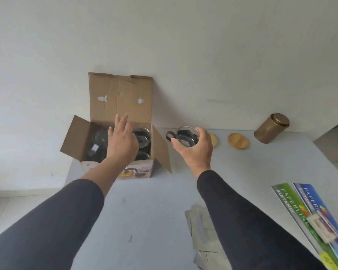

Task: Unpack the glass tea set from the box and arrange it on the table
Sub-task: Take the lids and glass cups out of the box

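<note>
Clear glass, black-handled: one cup [186, 136] of the tea set, out of the box and held in the right hand [195, 151], fingers and thumb curled round its body from the near side, handle pointing left toward the box. It sits low over the far part of the table, just right of the box; whether its base touches the surface cannot be told.

Cardboard box [115, 145], brown, flaps open, rear lid standing against the wall, printed picture on the near face. Inside: a glass teapot [99, 139] at left and at least one more glass cup [143, 137] at right, partly hidden.

Left hand [123, 139]: fingers spread and loose, gripping nothing, poised over the box opening.

Step in hand, by judgement: unpacking is mid-way, one cup being placed while the other hand goes in for the next piece. The next move calls for a settled, upright release of the cup and a careful grip inside the box, glass crowding glass.

Beyond the cup: two round wooden lids [238, 141], one partly behind the right hand, and a bronze tin canister [271, 127], tilted in this wide view.

Table [154, 211]: pale grey, matte. Near edge holds grey folded paper [205, 236] and two printed Paperline packs [308, 215]. Wall white, bare; pale floor at left.
</note>
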Demonstrator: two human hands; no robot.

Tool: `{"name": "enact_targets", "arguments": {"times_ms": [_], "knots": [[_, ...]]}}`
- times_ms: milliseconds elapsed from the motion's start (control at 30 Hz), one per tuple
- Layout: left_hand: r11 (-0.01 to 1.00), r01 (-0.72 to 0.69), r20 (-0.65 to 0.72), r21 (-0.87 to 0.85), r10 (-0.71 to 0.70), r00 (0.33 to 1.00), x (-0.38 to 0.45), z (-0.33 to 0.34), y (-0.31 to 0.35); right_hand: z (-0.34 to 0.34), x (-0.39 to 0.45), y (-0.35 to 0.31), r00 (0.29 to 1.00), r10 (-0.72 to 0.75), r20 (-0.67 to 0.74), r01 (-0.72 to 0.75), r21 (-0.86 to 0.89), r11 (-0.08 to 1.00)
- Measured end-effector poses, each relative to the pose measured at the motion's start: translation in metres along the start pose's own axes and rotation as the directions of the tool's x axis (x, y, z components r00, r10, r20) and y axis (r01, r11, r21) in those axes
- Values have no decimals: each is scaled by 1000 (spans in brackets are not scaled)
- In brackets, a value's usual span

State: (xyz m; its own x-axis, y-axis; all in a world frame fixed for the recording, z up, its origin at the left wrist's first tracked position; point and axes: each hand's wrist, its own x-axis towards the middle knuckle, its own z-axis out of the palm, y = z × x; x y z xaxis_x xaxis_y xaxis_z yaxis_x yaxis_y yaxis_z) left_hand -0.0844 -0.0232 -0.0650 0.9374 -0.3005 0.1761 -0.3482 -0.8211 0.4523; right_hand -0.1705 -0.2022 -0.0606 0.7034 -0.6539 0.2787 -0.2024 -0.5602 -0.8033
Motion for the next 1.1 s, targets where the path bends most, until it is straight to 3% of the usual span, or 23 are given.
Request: {"name": "enact_targets", "arguments": {"times_ms": [133,233,400,533,833,1100], "knots": [[985,-148,-12,-88,148,989,0,35,59,-40,18,47,988,98,-121,-92,52,994],[977,-197,91,-80,204,975,-4,76,100,-68,36,88,967,181,-177,-173,62,983],[1000,-25,435,7,20,900,-16,160,158,-108,66,170,939,272,-208,-269,42,962],[992,68,567,107,-117,815,-16,212,192,-126,86,228,932,308,-192,-307,39,951],[948,108,614,300,-278,738,1,254,219,-130,126,289,931,352,-99,-347,61,936],[941,102,611,322,-289,737,1,258,222,-120,146,308,935,350,-48,-342,128,931]]}}
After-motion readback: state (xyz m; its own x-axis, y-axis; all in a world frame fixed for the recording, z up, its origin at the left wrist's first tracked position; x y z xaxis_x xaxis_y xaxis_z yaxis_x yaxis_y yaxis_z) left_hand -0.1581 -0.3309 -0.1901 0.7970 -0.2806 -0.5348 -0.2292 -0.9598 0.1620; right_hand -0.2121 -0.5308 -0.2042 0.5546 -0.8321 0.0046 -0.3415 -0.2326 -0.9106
